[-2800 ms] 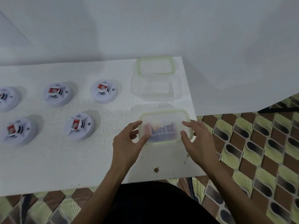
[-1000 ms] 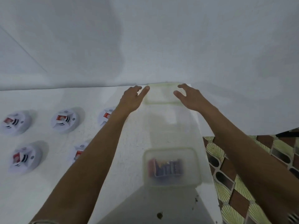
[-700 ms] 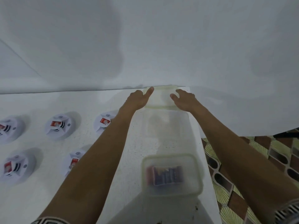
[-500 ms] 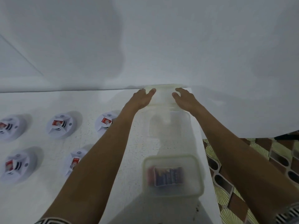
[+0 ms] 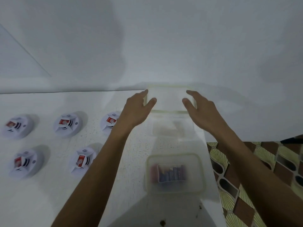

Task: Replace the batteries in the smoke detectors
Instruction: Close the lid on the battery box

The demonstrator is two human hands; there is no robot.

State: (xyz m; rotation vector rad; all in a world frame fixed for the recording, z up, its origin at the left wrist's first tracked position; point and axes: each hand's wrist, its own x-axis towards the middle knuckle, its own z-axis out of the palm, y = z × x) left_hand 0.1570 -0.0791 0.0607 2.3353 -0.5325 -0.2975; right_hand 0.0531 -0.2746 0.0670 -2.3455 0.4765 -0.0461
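Note:
Five white round smoke detectors sit on the white table at the left, among them a detector [image 5: 67, 123] in the back row and a detector [image 5: 82, 161] in the front row. A lidded clear box of batteries [image 5: 173, 172] stands near me. At the far table edge lies a green-rimmed lid [image 5: 170, 99]. My left hand [image 5: 137, 110] is at its left edge and my right hand [image 5: 201, 108] at its right edge, fingers fairly straight, thumbs over the lid. Blur hides whether they clasp it.
An empty clear container [image 5: 173, 130] stands between the lid and the battery box. White walls close off the table's far side. The table's right edge [image 5: 208, 161] drops to a patterned floor [image 5: 262, 169].
Both arms reached from the battery box out to the far lid. In the last half second my hands moved apart, from the lid's top to its left and right edges.

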